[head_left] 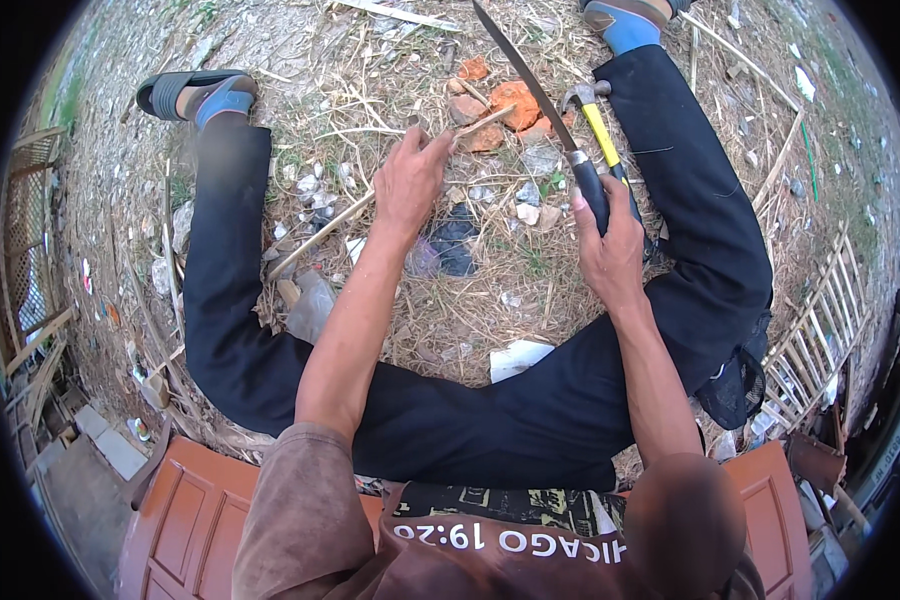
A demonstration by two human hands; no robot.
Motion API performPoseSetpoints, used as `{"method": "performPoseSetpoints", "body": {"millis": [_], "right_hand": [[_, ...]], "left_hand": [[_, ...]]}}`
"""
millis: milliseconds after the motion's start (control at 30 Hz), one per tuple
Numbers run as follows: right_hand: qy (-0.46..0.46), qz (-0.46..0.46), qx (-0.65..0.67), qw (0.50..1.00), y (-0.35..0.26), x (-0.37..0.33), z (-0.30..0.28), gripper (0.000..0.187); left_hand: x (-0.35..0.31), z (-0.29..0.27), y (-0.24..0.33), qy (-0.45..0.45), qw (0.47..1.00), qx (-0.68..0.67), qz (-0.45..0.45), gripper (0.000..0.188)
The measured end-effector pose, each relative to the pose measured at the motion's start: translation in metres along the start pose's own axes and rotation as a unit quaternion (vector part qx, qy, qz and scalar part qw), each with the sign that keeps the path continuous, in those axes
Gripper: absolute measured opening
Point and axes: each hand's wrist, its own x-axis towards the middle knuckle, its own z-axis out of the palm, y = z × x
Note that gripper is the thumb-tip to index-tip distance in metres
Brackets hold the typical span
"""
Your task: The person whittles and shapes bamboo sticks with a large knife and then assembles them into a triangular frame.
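Upper centre, the left grip (410,185) clamps a thin wooden stick (325,235), likely steadying it over brick chunks (516,106); the right grip (611,240) wraps a machete (537,85) handle, seemingly for control.

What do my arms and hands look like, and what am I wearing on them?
Your left hand and right hand are bare, without gloves. No watch or bracelet shows on either wrist. A loose, plain brown short sleeve covers your left upper arm; blurring hides the right one.
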Motion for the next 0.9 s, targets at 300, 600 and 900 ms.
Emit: {"method": "performPoseSetpoints", "body": {"millis": [300,600,900], "right_hand": [[0.046,-0.02,-0.009,0.999,-0.003,0.011,0.006,0.027],[0.055,-0.043,0.013,0.998,-0.013,0.013,0.003,0.023],[0.076,-0.044,0.067,0.994,-0.018,0.015,0.001,0.023]], "left_hand": [[0.005,0.005,-0.006,0.032,0.999,0.015,0.027,0.018],[0.004,0.006,-0.006,0.02,1.0,0.007,0.013,0.015],[0.0,0.002,-0.001,0.02,1.0,-0.004,0.01,0.017]]}}
